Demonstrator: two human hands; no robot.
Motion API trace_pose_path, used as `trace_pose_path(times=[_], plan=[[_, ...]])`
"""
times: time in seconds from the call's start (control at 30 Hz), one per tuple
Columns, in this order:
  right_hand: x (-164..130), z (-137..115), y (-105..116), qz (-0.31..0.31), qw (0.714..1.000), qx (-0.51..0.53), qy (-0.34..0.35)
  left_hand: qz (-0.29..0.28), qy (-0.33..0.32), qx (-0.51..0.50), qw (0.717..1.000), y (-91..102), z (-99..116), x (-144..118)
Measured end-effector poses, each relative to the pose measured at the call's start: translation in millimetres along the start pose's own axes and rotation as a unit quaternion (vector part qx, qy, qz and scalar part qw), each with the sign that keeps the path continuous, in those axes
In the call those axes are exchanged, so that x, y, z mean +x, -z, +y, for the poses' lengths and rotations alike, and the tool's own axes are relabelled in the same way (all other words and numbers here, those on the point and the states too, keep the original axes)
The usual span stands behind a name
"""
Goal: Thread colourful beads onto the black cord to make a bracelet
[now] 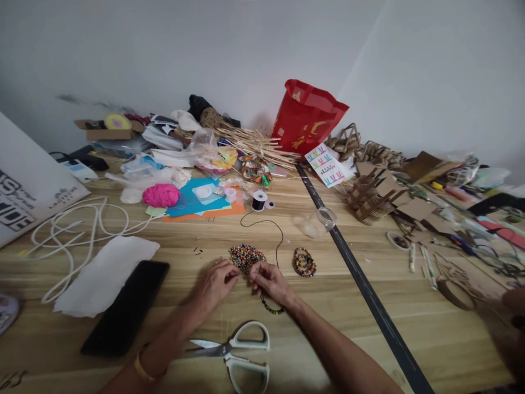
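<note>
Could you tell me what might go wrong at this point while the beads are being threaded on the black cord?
The loose bead pile lies unboxed on the table, right at the left hand and right hand; a nudge could scatter it. The black cord runs slack to the spool, so a tug might topple it. The open scissors lie close under both forearms and might be bumped.

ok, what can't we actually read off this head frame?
- Left hand and right hand: fingertips meet at the bead pile; any bead pinched is too small to see.
- Beaded cord: partly hidden under the right wrist.
- Scissors: lower handle cut off by the bottom edge.
</note>
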State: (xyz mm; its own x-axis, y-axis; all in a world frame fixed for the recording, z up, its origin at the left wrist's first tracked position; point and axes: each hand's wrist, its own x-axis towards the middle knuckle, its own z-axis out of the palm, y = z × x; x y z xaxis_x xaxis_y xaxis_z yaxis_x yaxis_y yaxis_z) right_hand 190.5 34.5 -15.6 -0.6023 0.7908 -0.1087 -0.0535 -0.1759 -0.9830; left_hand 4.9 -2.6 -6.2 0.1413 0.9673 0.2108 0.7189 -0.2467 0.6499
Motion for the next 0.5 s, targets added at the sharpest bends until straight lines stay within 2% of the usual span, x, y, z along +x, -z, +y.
trace_pose_path(times=[0.13, 0.23, 0.3, 0.5], plan=[[0.1, -1.7, -0.3, 0.005, 1.0, 0.005, 0.003, 0.02, 0.017, -0.024, 0.999, -1.3, -2.3, -0.6], [1.1, -2.8, 0.2, 0.006, 1.0, 0.009, -0.001, 0.058, 0.063, -0.055, 0.995, -3.5, -11.9, 0.1], [1.9, -2.9, 0.8, 0.004, 1.0, 0.012, -0.002, 0.068, 0.07, -0.069, 0.993, -4.1, -18.6, 1.6], [2.2, -2.1, 2.2, -0.002, 1.0, 0.014, -0.003, 0.051, 0.017, -0.032, 0.998, -2.8, -19.0, 6.4]])
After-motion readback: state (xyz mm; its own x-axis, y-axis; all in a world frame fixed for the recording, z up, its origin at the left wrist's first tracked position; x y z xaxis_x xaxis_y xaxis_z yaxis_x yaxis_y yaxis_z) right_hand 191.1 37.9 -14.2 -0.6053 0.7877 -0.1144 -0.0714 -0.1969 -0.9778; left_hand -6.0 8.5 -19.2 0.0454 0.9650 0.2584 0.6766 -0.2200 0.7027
